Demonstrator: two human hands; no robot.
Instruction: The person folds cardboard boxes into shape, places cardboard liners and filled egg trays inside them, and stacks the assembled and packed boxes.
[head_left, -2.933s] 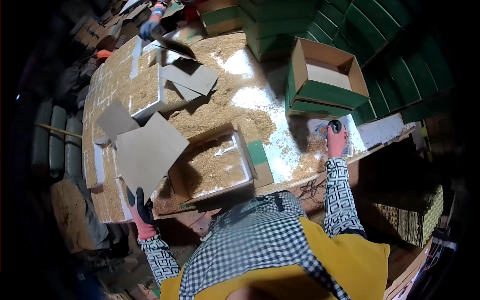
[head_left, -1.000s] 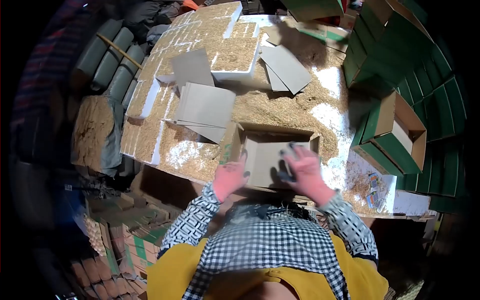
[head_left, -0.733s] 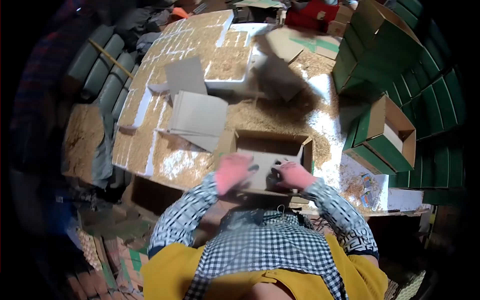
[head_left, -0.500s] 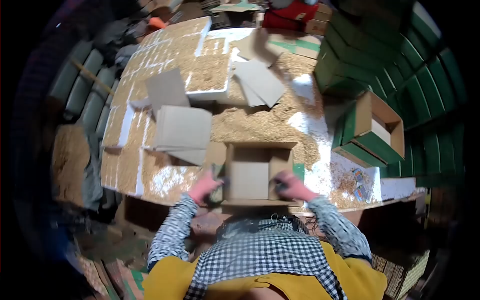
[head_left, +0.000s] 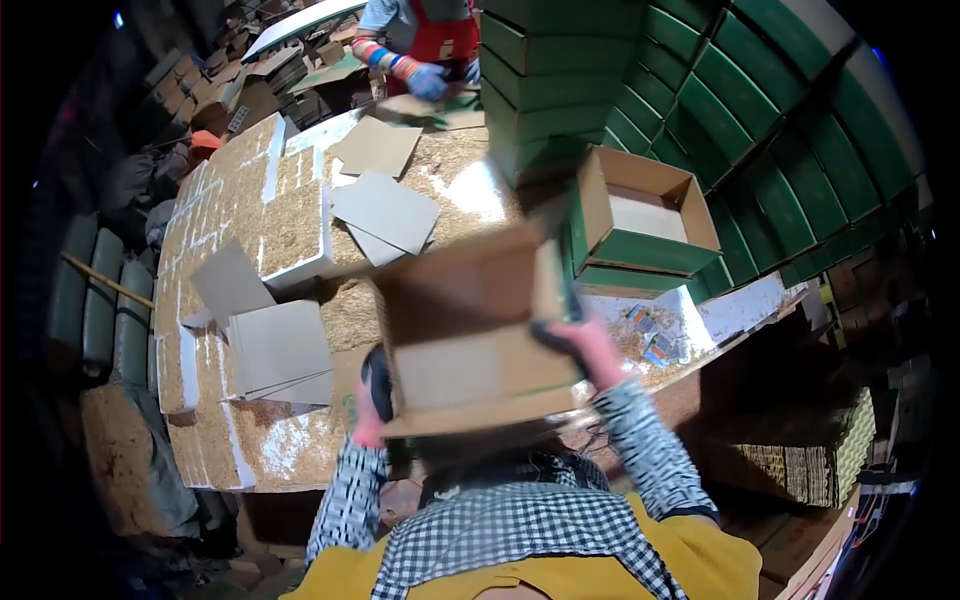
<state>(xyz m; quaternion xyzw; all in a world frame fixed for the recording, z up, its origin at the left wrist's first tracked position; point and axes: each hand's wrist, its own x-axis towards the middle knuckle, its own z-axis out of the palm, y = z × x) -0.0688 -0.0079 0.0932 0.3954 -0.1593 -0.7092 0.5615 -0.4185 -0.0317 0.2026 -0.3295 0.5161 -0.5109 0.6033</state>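
Observation:
An open cardboard box [head_left: 455, 295] is held up in front of my body, tilted and slightly blurred, with a pale sheet on its bottom. My left hand [head_left: 372, 400], in a pink and black glove, grips its left side. On its right side, my right hand [head_left: 580, 345] is closed over the wall, gloved the same way. Left of the box lies a stack of grey cardboard sheets [head_left: 280, 350]. Two more grey sheets [head_left: 390, 215] rest beyond it.
An open green box [head_left: 640, 262] sits on another at the right, before tall stacks of green boxes [head_left: 780, 140]. White trays of wood shavings [head_left: 225, 220] cover the left. Small printed packets [head_left: 655, 340] lie at the right edge. A co-worker's gloved hand [head_left: 428, 82] is at the far side.
Both my hands have lifted the box off the table and tilted it. My view has turned to the right, bringing the co-worker into sight.

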